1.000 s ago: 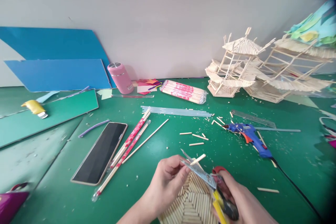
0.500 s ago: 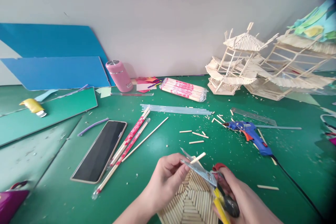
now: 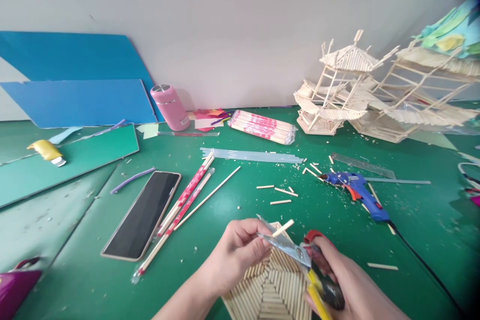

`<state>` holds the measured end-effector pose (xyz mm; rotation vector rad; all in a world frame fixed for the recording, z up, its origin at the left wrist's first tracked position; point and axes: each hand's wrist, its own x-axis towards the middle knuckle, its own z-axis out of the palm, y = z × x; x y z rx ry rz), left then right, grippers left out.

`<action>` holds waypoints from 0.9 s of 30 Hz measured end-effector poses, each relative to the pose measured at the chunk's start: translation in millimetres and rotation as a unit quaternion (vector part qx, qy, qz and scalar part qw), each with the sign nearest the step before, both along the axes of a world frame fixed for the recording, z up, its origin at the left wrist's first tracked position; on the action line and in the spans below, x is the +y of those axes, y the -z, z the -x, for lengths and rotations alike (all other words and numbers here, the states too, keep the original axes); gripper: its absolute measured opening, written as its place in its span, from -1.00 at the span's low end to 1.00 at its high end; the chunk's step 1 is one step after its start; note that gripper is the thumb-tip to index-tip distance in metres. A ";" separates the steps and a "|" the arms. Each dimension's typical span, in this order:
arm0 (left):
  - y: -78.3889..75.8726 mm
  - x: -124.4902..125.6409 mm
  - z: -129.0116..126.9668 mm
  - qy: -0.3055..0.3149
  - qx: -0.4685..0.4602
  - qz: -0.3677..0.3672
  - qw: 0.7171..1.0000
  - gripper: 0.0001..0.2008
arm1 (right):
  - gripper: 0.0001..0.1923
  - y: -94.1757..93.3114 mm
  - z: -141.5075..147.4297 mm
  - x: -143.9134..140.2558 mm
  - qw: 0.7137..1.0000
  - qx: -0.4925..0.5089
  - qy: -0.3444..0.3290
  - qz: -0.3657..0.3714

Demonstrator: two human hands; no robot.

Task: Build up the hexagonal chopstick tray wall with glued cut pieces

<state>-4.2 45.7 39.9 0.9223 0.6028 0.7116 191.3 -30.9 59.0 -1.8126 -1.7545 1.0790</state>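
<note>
My left hand (image 3: 234,255) pinches a short wooden stick (image 3: 283,227) between thumb and fingers, over a flat hexagonal panel of glued sticks (image 3: 272,290) lying on the green table. My right hand (image 3: 345,285) grips scissors (image 3: 300,255) with red and yellow handles. The steel blades are parted around the stick close to my left fingertips. The panel's near edge is cut off by the bottom of the view.
A blue glue gun (image 3: 356,191) lies to the right with its cord. Loose stick pieces (image 3: 279,194), wrapped chopsticks (image 3: 185,197), a phone (image 3: 144,215), a pink bottle (image 3: 169,106), a chopstick pack (image 3: 262,127), blue boards (image 3: 78,102) and stick pavilion models (image 3: 337,90) surround the work spot.
Both hands hold their places with the stick and scissors. The camera has tipped slightly, so the scene sits a little higher in view.
</note>
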 end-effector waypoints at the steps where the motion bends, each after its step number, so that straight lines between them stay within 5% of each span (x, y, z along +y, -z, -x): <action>1: 0.8 0.6 0.7 0.011 -0.008 0.005 1.000 -0.70 | -0.53 -1.0 -0.4 -0.4 1.000 0.000 -0.001 -0.005; 10: -0.4 -1.6 -4.1 -0.042 0.006 -0.011 0.999 -0.83 | -0.54 4.5 2.2 0.7 0.999 0.025 0.008 0.023; 27: 3.6 -0.3 -2.7 -0.004 -0.057 0.011 0.998 -0.84 | -0.45 10.9 -2.9 -2.6 0.999 0.046 0.008 0.010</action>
